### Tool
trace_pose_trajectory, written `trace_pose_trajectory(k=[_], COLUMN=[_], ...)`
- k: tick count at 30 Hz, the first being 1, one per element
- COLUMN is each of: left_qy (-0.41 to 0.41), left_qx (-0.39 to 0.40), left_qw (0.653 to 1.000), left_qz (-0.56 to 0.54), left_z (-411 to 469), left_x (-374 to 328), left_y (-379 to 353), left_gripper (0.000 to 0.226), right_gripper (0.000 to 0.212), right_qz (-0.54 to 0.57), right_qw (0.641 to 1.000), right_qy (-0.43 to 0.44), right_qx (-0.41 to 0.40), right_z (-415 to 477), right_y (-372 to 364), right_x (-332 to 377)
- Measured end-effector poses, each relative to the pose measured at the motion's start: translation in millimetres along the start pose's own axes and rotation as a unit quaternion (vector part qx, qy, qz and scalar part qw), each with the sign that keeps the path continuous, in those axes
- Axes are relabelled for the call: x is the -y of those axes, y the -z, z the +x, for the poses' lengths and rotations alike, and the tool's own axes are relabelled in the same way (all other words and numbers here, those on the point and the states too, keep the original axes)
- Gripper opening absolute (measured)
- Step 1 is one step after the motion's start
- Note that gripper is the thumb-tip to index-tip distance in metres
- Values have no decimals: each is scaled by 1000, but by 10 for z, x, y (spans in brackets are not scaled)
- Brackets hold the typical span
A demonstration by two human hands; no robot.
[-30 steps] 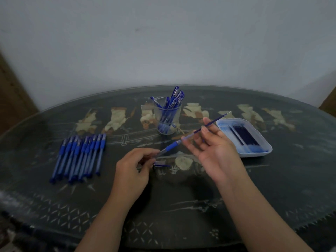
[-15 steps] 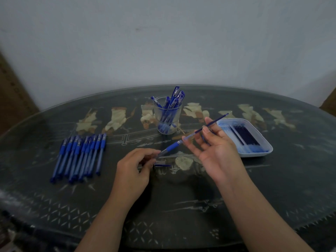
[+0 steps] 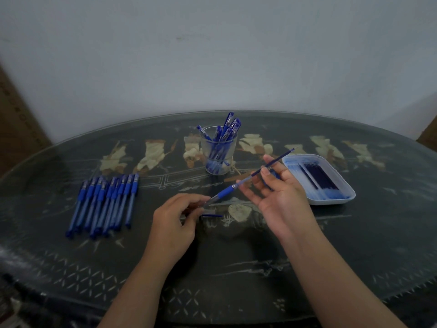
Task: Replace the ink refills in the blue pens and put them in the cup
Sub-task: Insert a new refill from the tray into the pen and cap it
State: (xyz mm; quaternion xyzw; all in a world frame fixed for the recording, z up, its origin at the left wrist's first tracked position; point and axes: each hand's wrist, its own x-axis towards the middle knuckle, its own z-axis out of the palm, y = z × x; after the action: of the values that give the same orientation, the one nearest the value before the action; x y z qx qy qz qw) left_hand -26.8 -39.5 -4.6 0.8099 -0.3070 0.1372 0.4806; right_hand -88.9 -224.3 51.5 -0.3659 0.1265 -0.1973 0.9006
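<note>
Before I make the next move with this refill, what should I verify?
1. Grip of left hand on barrel: ok.
2. Pinch of right hand on refill: ok.
3. Refill seated in barrel: not ok, most of it sticks out.
4. Refill new or spent: cannot tell.
5. Loose blue part by left hand, cap or tip: cannot tell.
6. Target cup upright: ok.
</note>
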Motion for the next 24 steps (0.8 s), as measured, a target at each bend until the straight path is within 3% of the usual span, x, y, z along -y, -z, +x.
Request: trace_pose_trajectory(k=[9, 13, 19, 24], left_qy=[-1, -1, 13, 55], left_qx=[4, 4, -6, -22], left_qw=[1000, 1000, 1000, 997], left_qz=[1, -6, -19, -51], left_z=[-7, -5, 1, 2], left_x=[-11, -27, -50, -76], left_y=[8, 3, 7, 7], left_gripper=[39, 39, 39, 46], right_gripper=[23, 23, 26, 36], right_qz=[-145, -209, -332, -446], right_qw=[986, 974, 937, 884], right_qy=[78, 89, 88, 75], right_qx=[-25, 2, 56, 119], right_z=[-77, -98, -123, -122], right_y=[-54, -44, -39, -11], right_x=[-6, -90, -229, -286])
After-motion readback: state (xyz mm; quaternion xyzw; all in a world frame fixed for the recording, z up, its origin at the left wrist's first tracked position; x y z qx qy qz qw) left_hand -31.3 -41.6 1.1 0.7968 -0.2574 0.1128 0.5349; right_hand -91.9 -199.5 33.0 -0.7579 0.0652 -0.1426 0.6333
